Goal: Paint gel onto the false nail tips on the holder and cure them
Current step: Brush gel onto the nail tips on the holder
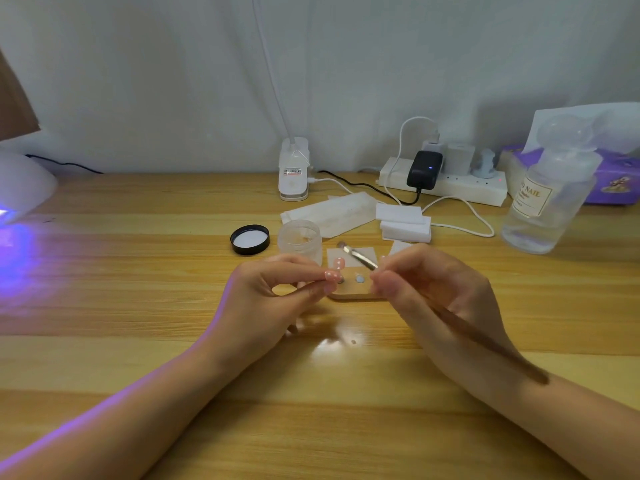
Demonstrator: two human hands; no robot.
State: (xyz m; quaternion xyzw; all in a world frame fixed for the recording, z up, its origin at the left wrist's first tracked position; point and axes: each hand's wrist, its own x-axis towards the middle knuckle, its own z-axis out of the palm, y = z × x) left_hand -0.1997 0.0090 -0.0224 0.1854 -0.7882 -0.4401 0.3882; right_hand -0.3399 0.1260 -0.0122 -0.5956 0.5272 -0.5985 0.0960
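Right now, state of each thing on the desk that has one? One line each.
Curing lamp: on, violet glow on the desk.
Gel jar: open, upright.
Black lid: off, lying inside-up left of the jar.
Brush: in right hand grip, bristles raised over the holder.
Nail tip: pinched by left hand.
Wooden holder: flat on the desk.
Black adapter: plugged in, blue light on.

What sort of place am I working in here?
Probably a home nail-art desk: a white curing lamp glowing violet, a clear bottle labelled NAIL, and a wooden nail-tip holder on a wooden table.
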